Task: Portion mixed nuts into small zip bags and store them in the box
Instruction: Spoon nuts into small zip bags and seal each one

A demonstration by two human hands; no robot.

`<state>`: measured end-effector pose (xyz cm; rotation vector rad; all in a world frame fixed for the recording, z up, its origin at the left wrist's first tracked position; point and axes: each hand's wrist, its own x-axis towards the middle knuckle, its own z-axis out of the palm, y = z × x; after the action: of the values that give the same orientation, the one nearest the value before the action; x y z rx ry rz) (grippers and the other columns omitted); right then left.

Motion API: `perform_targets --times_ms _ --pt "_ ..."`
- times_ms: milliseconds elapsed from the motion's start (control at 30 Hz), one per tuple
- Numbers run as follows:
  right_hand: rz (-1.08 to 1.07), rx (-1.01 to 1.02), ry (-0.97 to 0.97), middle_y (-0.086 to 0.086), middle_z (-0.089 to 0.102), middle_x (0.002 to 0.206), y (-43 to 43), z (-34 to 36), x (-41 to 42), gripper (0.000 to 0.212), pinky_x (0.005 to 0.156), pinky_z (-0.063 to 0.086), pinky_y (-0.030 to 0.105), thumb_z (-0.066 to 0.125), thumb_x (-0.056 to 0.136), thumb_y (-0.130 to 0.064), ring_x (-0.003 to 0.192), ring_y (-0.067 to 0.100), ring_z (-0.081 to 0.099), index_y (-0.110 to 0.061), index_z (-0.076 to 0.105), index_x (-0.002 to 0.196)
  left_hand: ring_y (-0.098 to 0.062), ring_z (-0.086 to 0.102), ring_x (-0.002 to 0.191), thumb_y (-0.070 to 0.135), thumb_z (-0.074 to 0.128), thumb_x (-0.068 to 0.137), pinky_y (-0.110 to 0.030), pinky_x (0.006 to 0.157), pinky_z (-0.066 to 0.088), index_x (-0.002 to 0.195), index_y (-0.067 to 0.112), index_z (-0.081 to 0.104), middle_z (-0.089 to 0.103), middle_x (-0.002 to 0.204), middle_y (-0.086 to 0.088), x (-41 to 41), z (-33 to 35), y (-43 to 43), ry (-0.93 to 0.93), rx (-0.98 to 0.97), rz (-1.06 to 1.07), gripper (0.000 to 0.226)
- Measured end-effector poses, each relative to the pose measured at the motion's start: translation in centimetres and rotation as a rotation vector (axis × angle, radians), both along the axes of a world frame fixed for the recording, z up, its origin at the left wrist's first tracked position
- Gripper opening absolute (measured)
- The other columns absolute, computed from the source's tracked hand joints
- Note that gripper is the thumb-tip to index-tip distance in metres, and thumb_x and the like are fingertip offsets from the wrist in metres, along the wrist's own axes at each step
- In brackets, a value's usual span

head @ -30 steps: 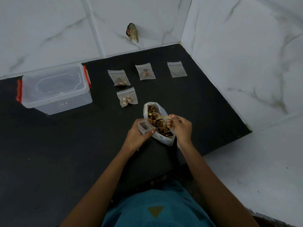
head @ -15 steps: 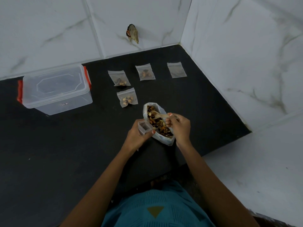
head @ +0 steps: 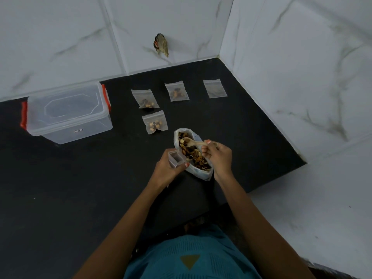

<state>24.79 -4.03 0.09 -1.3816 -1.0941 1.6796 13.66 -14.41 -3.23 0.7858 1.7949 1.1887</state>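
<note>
A large plastic bag of mixed nuts (head: 202,173) lies open on the black counter. My right hand (head: 218,157) grips a small wooden spoon (head: 191,142) whose bowl sits over the nuts at the bag's far end. My left hand (head: 168,170) holds a small zip bag (head: 174,159) with its mouth open, just left of the nut bag. Three small bags with nuts lie beyond: one (head: 155,124) close, one (head: 145,98) behind it, one (head: 177,91) to the right. A flat small bag (head: 215,88) lies at the far right. The clear storage box (head: 66,113) with red clips stands at the left, lid on.
White marble-tiled walls close the counter at the back and right. The counter's front edge steps in near my body, with a pale floor (head: 302,218) to the right. A small brownish object (head: 162,45) sticks to the back wall.
My right hand has lifted the spoon slightly toward the far end of the nut bag. My left hand and the open small bag have stayed put.
</note>
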Motion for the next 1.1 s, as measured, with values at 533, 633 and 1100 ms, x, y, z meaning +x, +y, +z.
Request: perform_targets --times_ms 533,633,1100 --pt "-0.048 -0.145 0.108 0.005 0.059 0.069 0.4 1.9 2.4 0.017 0.064 0.049 0.02 0.052 0.092 -0.008 0.064 0.01 0.056 -0.008 0.064 0.079 -0.01 0.051 0.113 0.016 0.075 0.075 -0.035 0.097 0.046 0.118 0.027 0.043 0.051 0.121 0.002 -0.3 0.6 -0.3 0.076 0.131 0.115 0.054" --pt "-0.008 -0.115 0.107 0.003 0.061 0.071 0.1 3.4 2.9 0.016 0.064 0.05 0.019 0.053 0.092 -0.011 0.064 0.008 0.057 -0.01 0.065 0.081 -0.006 0.051 0.109 0.013 0.074 0.075 -0.027 0.092 0.046 0.116 0.029 0.041 0.051 0.115 0.008 -0.4 0.9 -0.1 0.073 0.171 0.128 0.055" --pt "0.298 0.4 -0.136 0.0 0.061 0.062 -3.3 7.4 1.7 0.014 0.057 0.049 0.014 0.055 0.09 -0.007 0.053 0.001 0.056 -0.009 0.066 0.081 -0.002 0.055 0.102 0.016 0.074 0.071 -0.016 0.085 0.046 0.114 0.018 0.045 0.054 0.109 0.012 0.4 2.5 1.3 0.136 0.353 0.17 0.052"
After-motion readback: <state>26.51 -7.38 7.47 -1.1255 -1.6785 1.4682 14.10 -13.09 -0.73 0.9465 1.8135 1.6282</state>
